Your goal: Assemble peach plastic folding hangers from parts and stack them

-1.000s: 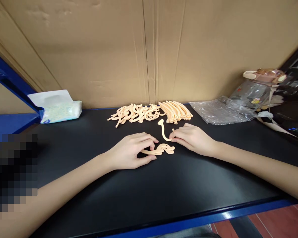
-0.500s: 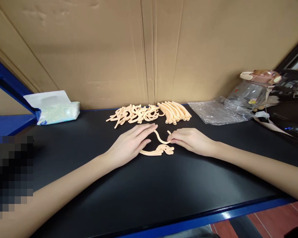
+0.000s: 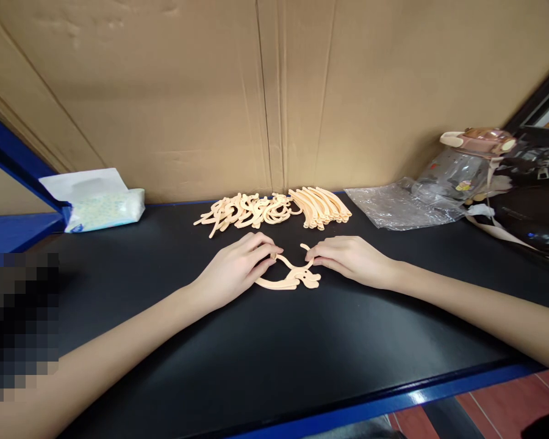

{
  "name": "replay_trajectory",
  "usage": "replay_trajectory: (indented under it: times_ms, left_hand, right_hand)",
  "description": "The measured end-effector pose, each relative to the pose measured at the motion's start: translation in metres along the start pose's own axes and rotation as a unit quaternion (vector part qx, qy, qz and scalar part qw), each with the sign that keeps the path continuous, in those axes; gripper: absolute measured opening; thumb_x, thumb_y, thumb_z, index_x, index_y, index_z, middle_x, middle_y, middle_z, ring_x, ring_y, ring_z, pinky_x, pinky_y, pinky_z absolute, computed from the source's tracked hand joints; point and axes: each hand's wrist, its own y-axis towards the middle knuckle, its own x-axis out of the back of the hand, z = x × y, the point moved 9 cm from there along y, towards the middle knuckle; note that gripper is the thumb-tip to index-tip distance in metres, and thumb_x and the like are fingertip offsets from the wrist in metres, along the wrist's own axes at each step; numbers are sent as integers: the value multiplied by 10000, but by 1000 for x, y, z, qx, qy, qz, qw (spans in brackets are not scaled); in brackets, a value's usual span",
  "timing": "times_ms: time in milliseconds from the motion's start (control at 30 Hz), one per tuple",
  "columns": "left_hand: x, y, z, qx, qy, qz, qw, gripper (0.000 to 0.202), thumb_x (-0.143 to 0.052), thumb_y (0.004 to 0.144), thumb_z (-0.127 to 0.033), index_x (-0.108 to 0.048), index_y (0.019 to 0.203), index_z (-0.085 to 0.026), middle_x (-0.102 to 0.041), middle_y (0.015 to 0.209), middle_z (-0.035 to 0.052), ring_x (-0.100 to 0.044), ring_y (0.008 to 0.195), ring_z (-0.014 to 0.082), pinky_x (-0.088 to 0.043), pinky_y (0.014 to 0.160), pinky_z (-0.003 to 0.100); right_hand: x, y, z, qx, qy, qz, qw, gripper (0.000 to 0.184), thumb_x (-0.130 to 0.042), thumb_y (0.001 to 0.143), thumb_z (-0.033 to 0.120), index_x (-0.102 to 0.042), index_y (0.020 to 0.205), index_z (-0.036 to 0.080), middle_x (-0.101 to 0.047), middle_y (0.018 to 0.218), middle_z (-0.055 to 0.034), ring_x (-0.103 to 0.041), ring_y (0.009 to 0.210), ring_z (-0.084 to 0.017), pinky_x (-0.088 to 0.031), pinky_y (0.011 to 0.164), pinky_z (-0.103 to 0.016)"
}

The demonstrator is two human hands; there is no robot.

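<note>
My left hand (image 3: 242, 267) pinches one end of a thin, peach-coloured curved strip (image 3: 285, 262) between thumb and fingers. The other side of this strip is held by my right hand (image 3: 348, 258), with a short tip sticking up past its fingers. Between my hands the strip dips in a curve that meets the top of a flatter peach-coloured piece (image 3: 277, 285). That piece lies on the black tabletop (image 3: 302, 341), its lobed right end marked with small dark dots. My left fingers cover its left end. I cannot tell whether the two pieces are joined.
Behind my hands lie a loose heap of curled peach strips (image 3: 247, 210) and a neater bundle of straighter ones (image 3: 322, 207). A wipes pack (image 3: 105, 209) sits at left. A clear plastic bag (image 3: 388, 204), a bottle (image 3: 457, 167) and a dark bag (image 3: 531, 207) stand at right.
My left fingers, flat and extended before, have closed on the strip's left end. The strip has come nearer me, its curve now meeting the flat piece. My right hand has barely moved.
</note>
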Motion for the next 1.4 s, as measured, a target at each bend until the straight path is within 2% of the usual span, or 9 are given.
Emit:
replay_trajectory:
  times_ms: [300, 467, 600, 700, 767, 900, 1000, 1167, 1400]
  left_hand:
    - [-1, 0, 1, 4, -1, 18, 1000, 284, -417, 993, -253, -650, 1147, -201, -633, 1062, 47, -588, 981, 167, -499, 835, 294]
    - [-1, 0, 1, 9, -2, 24, 1000, 286, -406, 991, -267, -656, 1120, -217, -633, 1069, 45, -601, 969, 167, -500, 842, 293]
    - [-2, 1, 0, 2, 4, 27, 1000, 276, -392, 989, -260, -640, 1103, -220, -631, 1081, 46, -603, 972, 166, -500, 840, 289]
    - [-1, 2, -1, 3, 16, 25, 1000, 275, -369, 993, -271, -624, 1062, -195, -635, 1062, 57, -609, 948, 174, -501, 821, 296]
    - [0, 3, 0, 17, 22, 28, 999, 295, -343, 1002, -298, -613, 1029, -183, -636, 1055, 65, -610, 942, 185, -497, 826, 314]
    - [2, 2, 5, 54, 2, 37, 998, 363, -306, 1012, -386, -587, 1103, -175, -625, 1124, 80, -585, 1030, 216, -463, 919, 377]
    - [4, 1, 7, 59, -11, 25, 998, 405, -393, 975, -474, -554, 1221, -196, -598, 1231, 86, -524, 1159, 250, -420, 994, 416]
    - [1, 1, 5, 39, -14, 31, 999, 452, -468, 931, -524, -559, 1247, -213, -581, 1289, 87, -483, 1218, 269, -397, 1025, 434]
    - [-1, 1, 6, 36, -18, 40, 998, 406, -440, 951, -509, -574, 1191, -211, -590, 1275, 83, -482, 1219, 261, -391, 1025, 436]
  right_hand:
    - [-1, 0, -3, 0, 20, 0, 1000, 261, -422, 1003, 287, -656, 1079, 200, -721, 1012, -35, -675, 881, -176, -501, 777, -299]
    - [1, -2, -3, -12, 28, -21, 999, 277, -451, 988, 259, -607, 1209, 198, -715, 1077, -47, -674, 908, -166, -507, 797, -291]
    - [19, -3, -14, -52, -18, -105, 993, 259, -482, 967, 283, -618, 1163, 180, -687, 826, -30, -639, 772, -173, -495, 723, -299]
    - [39, -6, -28, -78, -99, -180, 976, 222, -472, 958, 274, -636, 1065, 171, -683, 897, -70, -613, 873, -229, -474, 792, -368]
    - [46, -9, -45, -109, -150, -197, 963, 236, -458, 954, 272, -623, 1080, 160, -675, 1004, -105, -589, 945, -269, -458, 814, -408]
    - [46, -13, -79, -177, -192, -195, 945, 371, -437, 954, 341, -549, 1252, 150, -620, 1174, -149, -535, 1081, -321, -436, 879, -461]
    - [38, -16, -96, -212, -183, -179, 943, 454, -416, 963, 409, -494, 1345, 176, -598, 1258, -147, -514, 1155, -332, -425, 916, -480]
    - [27, -17, -105, -226, -191, -157, 942, 486, -385, 976, 436, -473, 1393, 203, -571, 1339, -150, -458, 1279, -347, -386, 981, -522]
    - [27, -16, -105, -211, -176, -163, 948, 434, -396, 977, 394, -503, 1361, 221, -617, 1290, -111, -461, 1280, -352, -359, 1001, -532]
